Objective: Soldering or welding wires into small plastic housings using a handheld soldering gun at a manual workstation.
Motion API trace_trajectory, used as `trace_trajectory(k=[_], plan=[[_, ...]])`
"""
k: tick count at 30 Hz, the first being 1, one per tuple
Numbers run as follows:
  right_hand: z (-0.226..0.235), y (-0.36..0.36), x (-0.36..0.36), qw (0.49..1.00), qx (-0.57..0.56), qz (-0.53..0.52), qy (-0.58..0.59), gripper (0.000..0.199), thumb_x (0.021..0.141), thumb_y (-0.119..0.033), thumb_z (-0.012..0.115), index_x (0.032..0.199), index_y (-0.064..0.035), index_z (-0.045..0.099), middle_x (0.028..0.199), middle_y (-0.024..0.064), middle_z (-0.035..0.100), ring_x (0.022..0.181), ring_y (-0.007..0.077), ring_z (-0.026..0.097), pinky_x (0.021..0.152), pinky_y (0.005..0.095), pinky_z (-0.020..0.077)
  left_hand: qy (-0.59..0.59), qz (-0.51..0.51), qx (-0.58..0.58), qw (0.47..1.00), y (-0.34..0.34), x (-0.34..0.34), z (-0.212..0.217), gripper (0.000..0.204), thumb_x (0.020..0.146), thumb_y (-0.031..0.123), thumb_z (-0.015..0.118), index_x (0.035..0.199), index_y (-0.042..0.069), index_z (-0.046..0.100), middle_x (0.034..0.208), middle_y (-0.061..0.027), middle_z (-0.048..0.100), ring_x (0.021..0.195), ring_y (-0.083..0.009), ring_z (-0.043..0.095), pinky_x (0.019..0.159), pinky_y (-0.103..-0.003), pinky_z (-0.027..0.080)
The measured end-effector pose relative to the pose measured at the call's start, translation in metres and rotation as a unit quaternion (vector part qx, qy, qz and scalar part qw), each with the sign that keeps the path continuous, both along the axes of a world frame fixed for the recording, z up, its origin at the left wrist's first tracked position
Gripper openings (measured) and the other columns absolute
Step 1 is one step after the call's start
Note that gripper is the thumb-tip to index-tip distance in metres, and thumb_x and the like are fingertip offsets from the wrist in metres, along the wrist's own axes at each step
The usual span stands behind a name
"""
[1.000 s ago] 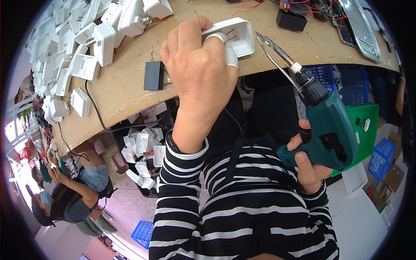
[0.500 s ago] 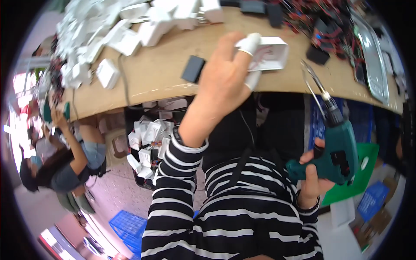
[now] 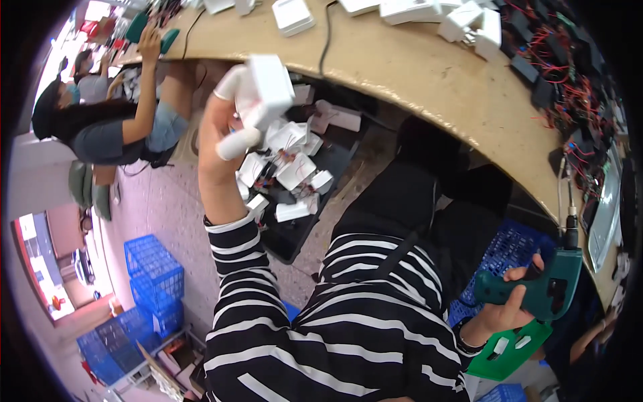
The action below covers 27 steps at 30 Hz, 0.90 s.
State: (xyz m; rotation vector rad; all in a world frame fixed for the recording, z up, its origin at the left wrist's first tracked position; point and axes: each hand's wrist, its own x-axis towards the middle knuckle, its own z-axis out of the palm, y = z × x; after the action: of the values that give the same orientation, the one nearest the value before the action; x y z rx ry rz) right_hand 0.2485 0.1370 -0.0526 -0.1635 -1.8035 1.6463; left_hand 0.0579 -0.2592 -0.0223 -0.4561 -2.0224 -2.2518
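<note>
My left hand (image 3: 224, 127) is closed on a white plastic housing (image 3: 271, 86), with white covers on some fingertips. It holds the housing above a black bin (image 3: 295, 248) on the floor, where several white housings (image 3: 295, 171) with red wires lie in a heap. My right hand (image 3: 506, 308) is wrapped round the grip of a green power screwdriver (image 3: 556, 285). The tool's long bit (image 3: 570, 191) points up past the table's front edge, close to a thin metal rod beside it.
On the wooden table (image 3: 415, 80) lie white housings (image 3: 293, 17), a cable (image 3: 327, 40) and a pile of black parts with red wires (image 3: 546, 47). A metal tray (image 3: 606, 214) stands at the right. Blue crates (image 3: 154, 268) sit on the floor. A co-worker (image 3: 110, 127) sits at the left.
My view has turned left. The left hand has moved off the table, carrying the white housing over the floor bin. My right hand still holds the power screwdriver.
</note>
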Motion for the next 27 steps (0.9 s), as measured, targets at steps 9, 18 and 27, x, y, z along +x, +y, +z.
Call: trace_trajectory(k=[9,18,27], plan=[[0.005,-0.009,-0.012,0.999,-0.031,0.010,-0.004,0.047,0.082,-0.010,0.054,0.121,0.0079,0.035,0.114,0.0228,0.047,0.073,0.0159,0.050,0.060,0.0258,0.0423,-0.098,0.158,-0.556,0.810,-0.083,0.073,-0.146,0.069,0.065,0.024,0.074,0.123,0.000,0.045,0.110,-0.0177,0.053,0.103,-0.0276,0.052,0.088,-0.034,0.040],[0.011,-0.008,-0.009,0.999,-0.047,-0.005,0.027,0.053,0.080,-0.007,0.054,0.126,0.0034,0.030,0.115,0.0253,0.047,0.072,0.0170,0.053,0.058,0.0253,0.0449,0.229,0.142,-0.393,0.879,0.079,-0.047,0.004,0.047,0.071,0.009,0.069,0.113,-0.001,0.051,0.110,-0.0177,0.052,0.096,-0.0307,0.054,0.083,-0.034,0.043],[0.010,0.000,-0.005,0.995,-0.066,-0.069,0.013,0.054,0.078,-0.005,0.055,0.126,0.0049,0.032,0.112,0.0246,0.049,0.066,0.0158,0.055,0.055,0.0244,0.0464,0.262,0.045,-0.440,0.858,0.158,-0.180,-0.015,0.060,0.069,0.007,0.065,0.122,-0.003,0.038,0.110,-0.0243,0.048,0.101,-0.0384,0.048,0.086,-0.040,0.040]])
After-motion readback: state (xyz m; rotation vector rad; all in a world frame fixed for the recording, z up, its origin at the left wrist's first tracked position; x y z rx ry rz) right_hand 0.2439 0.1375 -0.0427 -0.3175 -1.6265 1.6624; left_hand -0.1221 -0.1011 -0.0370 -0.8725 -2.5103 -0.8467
